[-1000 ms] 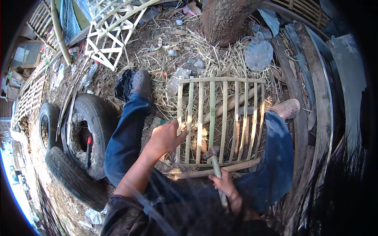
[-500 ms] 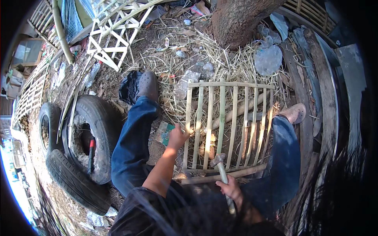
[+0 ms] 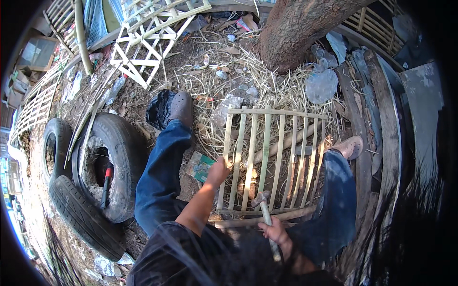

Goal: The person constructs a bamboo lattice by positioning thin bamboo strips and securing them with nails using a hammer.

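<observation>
Fingers (image 3: 279, 233) of the right hand (image 3: 276, 236) wrap the hammer (image 3: 265, 209), left hand (image 3: 220, 170) grips the bamboo frame (image 3: 272, 157)

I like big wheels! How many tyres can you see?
2. One tyre lies beside the person's left leg; another tyre lies further left, partly under it. More may be hidden.

Left hand (image 3: 218, 171) steadies bamboo panel (image 3: 272, 159); right hand (image 3: 275, 233) grips hammer (image 3: 265, 214)
</observation>
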`<state>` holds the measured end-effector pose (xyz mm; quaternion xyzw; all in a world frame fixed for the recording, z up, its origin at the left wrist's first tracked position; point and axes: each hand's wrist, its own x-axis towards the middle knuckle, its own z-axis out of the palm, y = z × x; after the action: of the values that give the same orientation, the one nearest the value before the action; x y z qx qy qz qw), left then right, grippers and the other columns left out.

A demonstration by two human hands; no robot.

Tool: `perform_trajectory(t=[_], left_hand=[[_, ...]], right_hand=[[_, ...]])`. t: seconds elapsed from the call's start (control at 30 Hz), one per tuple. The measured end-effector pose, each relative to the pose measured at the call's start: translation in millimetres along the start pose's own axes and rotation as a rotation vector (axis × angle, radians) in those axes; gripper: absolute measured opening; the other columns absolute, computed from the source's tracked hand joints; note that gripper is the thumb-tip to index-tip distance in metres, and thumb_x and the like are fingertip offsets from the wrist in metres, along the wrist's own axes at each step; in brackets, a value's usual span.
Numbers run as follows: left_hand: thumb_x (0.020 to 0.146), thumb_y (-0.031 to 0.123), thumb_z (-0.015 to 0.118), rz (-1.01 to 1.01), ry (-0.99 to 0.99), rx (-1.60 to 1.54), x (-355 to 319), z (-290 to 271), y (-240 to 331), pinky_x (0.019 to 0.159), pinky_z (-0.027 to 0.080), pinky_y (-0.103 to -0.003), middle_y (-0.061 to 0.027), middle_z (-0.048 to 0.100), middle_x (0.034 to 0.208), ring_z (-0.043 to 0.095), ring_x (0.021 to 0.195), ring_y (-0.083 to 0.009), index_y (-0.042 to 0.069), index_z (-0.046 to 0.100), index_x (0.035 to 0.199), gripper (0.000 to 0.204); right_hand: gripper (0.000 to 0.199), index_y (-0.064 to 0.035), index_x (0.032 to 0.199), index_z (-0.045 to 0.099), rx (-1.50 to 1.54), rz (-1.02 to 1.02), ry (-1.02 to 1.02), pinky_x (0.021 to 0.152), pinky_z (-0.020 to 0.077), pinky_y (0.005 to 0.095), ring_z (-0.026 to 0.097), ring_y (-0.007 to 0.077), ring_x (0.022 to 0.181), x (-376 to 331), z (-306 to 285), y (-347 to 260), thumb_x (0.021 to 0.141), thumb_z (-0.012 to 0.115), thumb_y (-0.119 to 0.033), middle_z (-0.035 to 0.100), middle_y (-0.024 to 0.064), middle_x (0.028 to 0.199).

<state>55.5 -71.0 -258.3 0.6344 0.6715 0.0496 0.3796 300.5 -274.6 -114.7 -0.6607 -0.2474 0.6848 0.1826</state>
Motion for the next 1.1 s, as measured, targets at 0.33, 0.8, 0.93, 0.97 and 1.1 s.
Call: perform_trajectory(t=[0.33,0.8,0.93,0.97,1.1], left_hand=[[0.079,0.009,0.062,0.019,0.029,-0.042,-2.2,-1.0,-1.9,0.078,0.049,-0.058,-0.0320,0.064,0.088,0.060,0.088,-0.0521,-0.002,0.044,0.102,0.031],[0.079,0.014,0.064,0.114,0.060,-0.059,-3.2,0.3,-8.6,0.074,0.049,-0.057,-0.0315,0.063,0.082,0.060,0.083,-0.0512,-0.001,0.049,0.098,0.029],[0.080,0.012,0.063,0.176,0.073,0.011,-3.8,-1.0,-8.8,0.071,0.051,-0.057,-0.0298,0.064,0.077,0.063,0.077,-0.0484,-0.004,0.045,0.102,0.033],[0.080,0.012,0.064,0.167,0.075,0.019,-3.5,-0.1,-8.9,0.072,0.051,-0.057,-0.0298,0.064,0.078,0.062,0.078,-0.0485,-0.004,0.045,0.103,0.033],[0.080,0.012,0.064,0.147,0.055,0.018,-2.3,1.3,-8.6,0.073,0.051,-0.057,-0.0299,0.064,0.080,0.062,0.079,-0.0487,-0.004,0.046,0.103,0.033]], right_hand=[[0.025,-0.0019,0.082,0.055,-0.036,0.015,0.007,0.041,0.0431,0.0285,0.054,0.0120,0.044,2.5,-2.7,3.8,0.082,0.074,-0.018,0.055,0.0023,0.060],[0.028,-0.0006,0.085,0.055,-0.107,0.027,0.023,0.041,0.0442,0.0299,0.057,0.0143,0.045,6.1,-2.6,13.2,0.082,0.075,-0.019,0.057,0.0047,0.060],[0.027,-0.0012,0.086,0.056,-0.103,0.018,0.013,0.041,0.0445,0.0295,0.057,0.0139,0.045,4.4,0.0,7.4,0.082,0.075,-0.020,0.057,0.0046,0.061],[0.027,-0.0015,0.086,0.056,-0.104,0.025,0.013,0.041,0.0445,0.0294,0.057,0.0137,0.045,5.0,0.1,7.9,0.082,0.075,-0.020,0.057,0.0043,0.061],[0.025,-0.0020,0.086,0.056,-0.093,0.029,0.002,0.041,0.0443,0.0284,0.056,0.0129,0.044,6.3,-2.2,12.2,0.082,0.074,-0.018,0.057,0.0034,0.061]])
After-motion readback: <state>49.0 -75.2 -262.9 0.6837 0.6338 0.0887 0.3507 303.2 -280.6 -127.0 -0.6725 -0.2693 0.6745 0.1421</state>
